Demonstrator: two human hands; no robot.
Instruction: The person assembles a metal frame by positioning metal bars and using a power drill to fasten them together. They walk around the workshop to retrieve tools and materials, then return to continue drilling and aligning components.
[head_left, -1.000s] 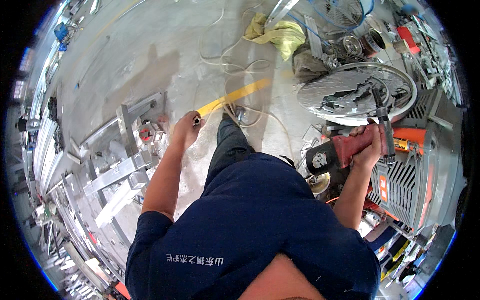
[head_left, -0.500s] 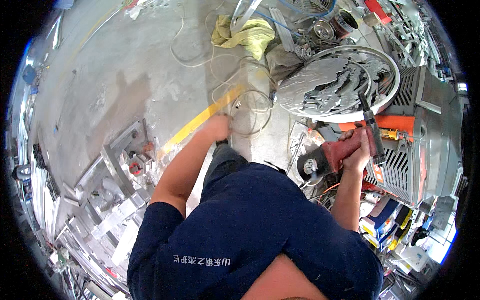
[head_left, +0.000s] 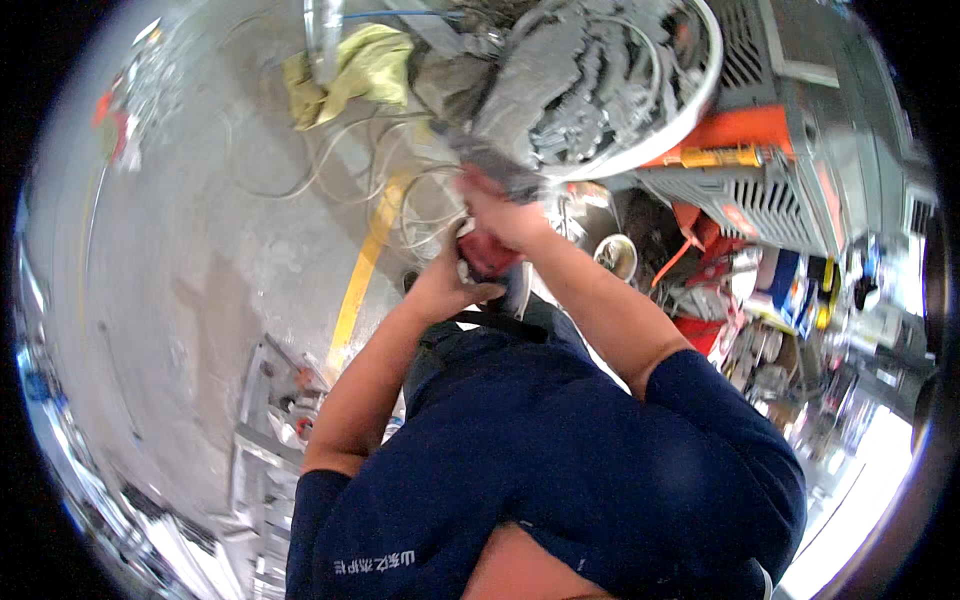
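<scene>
A red and black pistol-shaped cordless power tool is held in front of my waist, its dark barrel blurred by motion. My right hand is wrapped round its grip, just below the barrel. Around the lower end of the tool, at the battery base, my left hand is closed with the thumb toward me. Part of the base is hidden by the left fingers. The tool's nose points away to the upper left, over the floor.
A large white-rimmed round container of grey scrap stands at the far right, near a grey and orange machine. A yellow-green sack and a pale looped hose lie ahead. Metal frames are at left.
My right hand has brought the power tool from the right side to the middle. My left hand has come up and taken hold of its base. The view has turned and shifted.
</scene>
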